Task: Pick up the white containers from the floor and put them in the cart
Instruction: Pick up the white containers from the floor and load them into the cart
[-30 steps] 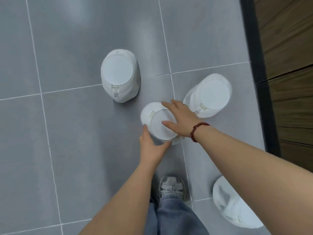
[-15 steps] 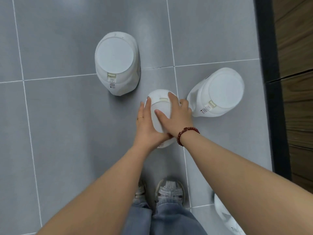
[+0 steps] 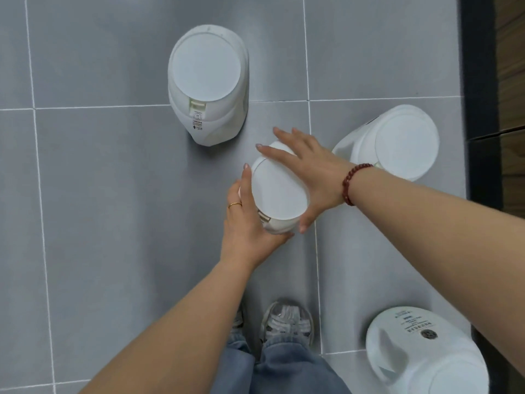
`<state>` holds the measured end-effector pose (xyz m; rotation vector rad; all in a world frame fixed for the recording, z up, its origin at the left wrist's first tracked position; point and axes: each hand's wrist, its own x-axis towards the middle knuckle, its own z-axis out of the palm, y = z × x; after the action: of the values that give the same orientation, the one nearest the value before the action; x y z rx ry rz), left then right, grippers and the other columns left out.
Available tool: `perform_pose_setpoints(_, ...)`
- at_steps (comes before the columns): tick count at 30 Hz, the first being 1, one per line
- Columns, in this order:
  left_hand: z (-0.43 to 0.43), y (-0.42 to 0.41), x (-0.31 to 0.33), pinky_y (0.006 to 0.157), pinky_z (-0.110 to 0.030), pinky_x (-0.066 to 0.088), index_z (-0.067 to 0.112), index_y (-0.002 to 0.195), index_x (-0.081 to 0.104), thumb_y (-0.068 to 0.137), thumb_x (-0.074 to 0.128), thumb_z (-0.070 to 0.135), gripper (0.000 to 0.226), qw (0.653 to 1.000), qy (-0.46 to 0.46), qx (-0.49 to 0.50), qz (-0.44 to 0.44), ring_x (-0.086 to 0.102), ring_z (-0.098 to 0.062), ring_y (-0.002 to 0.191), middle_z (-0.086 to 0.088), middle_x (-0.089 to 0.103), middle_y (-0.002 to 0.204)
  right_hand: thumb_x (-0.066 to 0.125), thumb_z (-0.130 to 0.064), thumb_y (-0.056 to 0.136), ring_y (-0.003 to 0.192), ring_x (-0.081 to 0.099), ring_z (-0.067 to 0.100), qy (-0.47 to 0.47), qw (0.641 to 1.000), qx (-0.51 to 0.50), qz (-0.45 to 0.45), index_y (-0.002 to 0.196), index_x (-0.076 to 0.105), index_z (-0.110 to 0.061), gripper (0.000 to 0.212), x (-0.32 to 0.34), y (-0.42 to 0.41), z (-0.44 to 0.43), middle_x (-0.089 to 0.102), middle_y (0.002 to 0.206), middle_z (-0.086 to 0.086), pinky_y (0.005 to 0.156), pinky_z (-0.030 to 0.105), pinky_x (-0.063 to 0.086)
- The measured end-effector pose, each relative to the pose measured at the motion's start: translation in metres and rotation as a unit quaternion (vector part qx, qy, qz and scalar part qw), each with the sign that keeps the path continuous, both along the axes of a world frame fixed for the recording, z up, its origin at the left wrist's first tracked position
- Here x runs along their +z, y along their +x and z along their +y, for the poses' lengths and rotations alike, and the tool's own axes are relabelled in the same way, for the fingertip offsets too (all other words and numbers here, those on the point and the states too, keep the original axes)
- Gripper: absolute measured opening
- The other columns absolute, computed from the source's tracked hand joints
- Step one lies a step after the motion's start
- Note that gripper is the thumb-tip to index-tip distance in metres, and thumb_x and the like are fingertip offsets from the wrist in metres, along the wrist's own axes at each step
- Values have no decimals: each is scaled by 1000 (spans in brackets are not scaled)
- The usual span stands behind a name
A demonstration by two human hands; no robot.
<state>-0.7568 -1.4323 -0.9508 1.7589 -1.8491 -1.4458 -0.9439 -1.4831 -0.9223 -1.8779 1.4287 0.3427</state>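
Note:
A small white container (image 3: 279,191) with a flat round lid sits between both my hands at the centre of the view, over the grey tiled floor. My left hand (image 3: 247,223), with a gold ring, wraps its left side, thumb under the near edge. My right hand (image 3: 315,172), with a red bead bracelet at the wrist, spans its right side, fingers over the far rim and thumb down the near side. Three larger white containers stand on the floor: one at the back left (image 3: 207,72), one at the right (image 3: 406,140), one at the near right (image 3: 420,351). The cart is out of view.
My shoes (image 3: 287,322) and jeans are just below the held container. A dark baseboard (image 3: 480,81) and a wooden panel run along the right edge. Grey floor tiles (image 3: 99,194) stretch open to the left.
Both hands have closed around the small container, and it now appears larger and nearer to the camera. My right hand shifted from on top of the lid to its right side.

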Motion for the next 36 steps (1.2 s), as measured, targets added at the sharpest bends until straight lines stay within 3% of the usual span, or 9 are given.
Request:
perform_pose_setpoints(7,-1,2,-1,85,-26,39,53,141,-7,57,86,28,128,1000,-23,2,1,47,-19,120,3,21,146,85,-47,32,140,8,33,-33,999,5,-12,145,0,-41,141,-7,0,-5,7,154,5,105,59,32)
perform_pose_setpoints(14,-41,27,46,90,-11,33,38,150,3,50,88,25,131,995,-17,-93,16,31,15,100,2,29,139,85,-49,30,132,22,28,23,992,-111,-61,145,8,-39,139,48,9,-9,22,144,-2,110,49,31)
perform_pose_setpoints(17,-59,31,97,100,-14,37,34,149,19,43,86,34,125,990,-51,-117,52,36,3,122,6,43,132,91,-42,38,132,22,25,27,988,-134,-74,146,7,-39,137,106,11,-16,22,144,-5,110,46,31)
perform_pose_setpoints(20,-72,36,165,102,-6,25,45,144,14,43,82,35,122,989,-67,-117,63,29,-1,124,14,36,128,91,-44,38,132,22,23,15,986,-148,-70,146,6,-40,137,177,13,-23,23,143,-8,110,44,32)
perform_pose_setpoints(24,-102,46,284,103,-27,41,34,148,23,43,85,34,122,983,-89,-153,55,42,-12,123,3,45,132,92,-42,40,133,23,23,-2,978,-186,-92,146,8,-40,135,299,22,-35,24,144,-7,109,43,32)
perform_pose_setpoints(27,-129,55,391,100,-8,34,37,146,26,41,86,36,121,979,-105,-166,45,39,2,113,13,46,121,87,-53,32,133,27,23,-19,973,-205,-105,142,11,-44,134,399,29,-50,28,142,-7,109,48,34)
perform_pose_setpoints(29,-142,64,462,106,-33,40,50,140,26,36,81,47,118,976,-129,-170,42,44,-10,122,9,49,127,84,-56,29,131,30,24,-48,970,-212,-107,136,14,-49,128,464,37,-60,31,140,-5,107,48,36)
perform_pose_setpoints(31,-152,76,530,104,-42,42,63,129,28,34,79,50,109,969,-163,-173,64,48,-15,122,12,51,127,86,-55,28,131,31,25,-81,966,-212,-121,134,15,-50,127,530,49,-69,32,139,-4,107,48,37)
perform_pose_setpoints(36,-149,114,695,100,-24,41,60,126,34,35,88,44,107,956,-233,-149,99,48,7,113,40,45,118,93,-35,45,125,38,16,-157,955,-190,-167,140,24,-32,118,697,85,-68,39,130,-10,104,36,39)
